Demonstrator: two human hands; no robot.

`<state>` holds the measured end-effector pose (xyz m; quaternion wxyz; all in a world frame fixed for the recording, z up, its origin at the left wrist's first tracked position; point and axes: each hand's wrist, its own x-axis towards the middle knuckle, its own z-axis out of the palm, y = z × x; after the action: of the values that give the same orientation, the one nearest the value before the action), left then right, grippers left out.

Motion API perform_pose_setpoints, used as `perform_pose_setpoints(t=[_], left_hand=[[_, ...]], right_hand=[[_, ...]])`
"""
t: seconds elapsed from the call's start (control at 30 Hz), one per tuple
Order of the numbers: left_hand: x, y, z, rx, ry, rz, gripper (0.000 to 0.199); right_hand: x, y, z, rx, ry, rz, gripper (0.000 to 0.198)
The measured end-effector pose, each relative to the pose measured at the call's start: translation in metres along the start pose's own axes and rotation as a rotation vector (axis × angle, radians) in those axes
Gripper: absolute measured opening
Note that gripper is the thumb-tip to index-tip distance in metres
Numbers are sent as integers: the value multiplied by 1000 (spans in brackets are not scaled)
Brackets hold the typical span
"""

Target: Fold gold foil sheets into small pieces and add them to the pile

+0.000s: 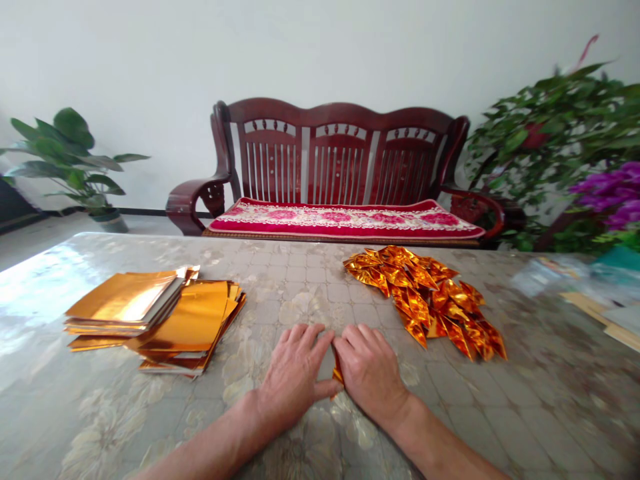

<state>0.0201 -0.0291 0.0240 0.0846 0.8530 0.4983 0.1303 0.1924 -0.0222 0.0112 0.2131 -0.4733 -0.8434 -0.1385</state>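
Note:
A small piece of gold foil paper [338,372] rests on the table, partly folded and largely hidden between my two hands. My left hand [299,367] lies low over the tabletop, with its thumb and index finger at the two ends of the foil. My right hand [370,370] is closed over the right side of the same piece, knuckles up. To the left sit stacks of flat gold foil sheets [187,317], somewhat fanned out. A pile of folded, pointed foil pieces [425,293] lies beyond my right hand.
A patterned, shiny cover lies over the table [280,280]. Plastic bags [550,273] and light-coloured strips [600,317] are at the right edge. Behind stands a dark red wooden bench [330,153] with a red floral cushion [340,219], between potted plants [75,160].

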Motion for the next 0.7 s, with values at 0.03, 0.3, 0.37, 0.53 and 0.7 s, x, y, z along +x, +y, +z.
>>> perform_pose_setpoints(t=[0.03,0.3,0.37,0.53,0.7], left_hand=[[1,-1,-1,6,-11,1,68],[1,0,-3,31,-17,4,65],[1,0,-3,31,-11,5,65],[1,-1,-2,13,-5,4,66],[2,-1,-2,6,-3,-4,66]], right_hand=[[0,0,0,2,-2,1,14],[-1,7,-1,182,-54,152,9],[-1,10,-2,212,-83,229,8],[-2,12,-2,202,-139,297,11],[-6,12,0,160,-109,242,13]])
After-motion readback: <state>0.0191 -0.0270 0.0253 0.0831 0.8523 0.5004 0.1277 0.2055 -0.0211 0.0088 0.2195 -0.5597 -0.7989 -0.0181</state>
